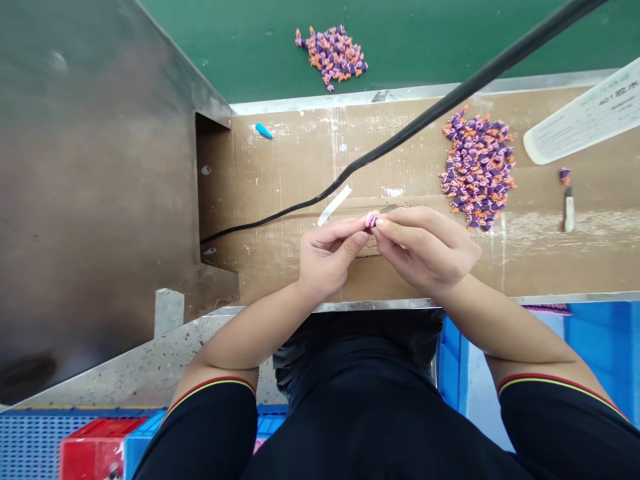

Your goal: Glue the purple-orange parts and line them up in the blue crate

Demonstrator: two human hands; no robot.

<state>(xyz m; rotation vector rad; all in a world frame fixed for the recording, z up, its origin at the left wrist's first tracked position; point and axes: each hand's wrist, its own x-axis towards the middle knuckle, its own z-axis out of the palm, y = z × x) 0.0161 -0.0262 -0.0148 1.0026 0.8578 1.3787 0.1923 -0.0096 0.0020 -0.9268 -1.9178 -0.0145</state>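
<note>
While the left hand and right hand pinch a small pink-purple piece between them, a heap of purple-orange pieces lies just beyond the right hand on the cardboard tabletop.

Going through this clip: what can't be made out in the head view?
All in the head view:
- Small pink-and-purple piece: mostly hidden by the fingers of the left hand and right hand; its shape is unclear.
- White printed card: cut off by the right edge; small print too small to read.
- Small upright item: too small to identify.
- Red crate: cut off by the bottom edge.
</note>
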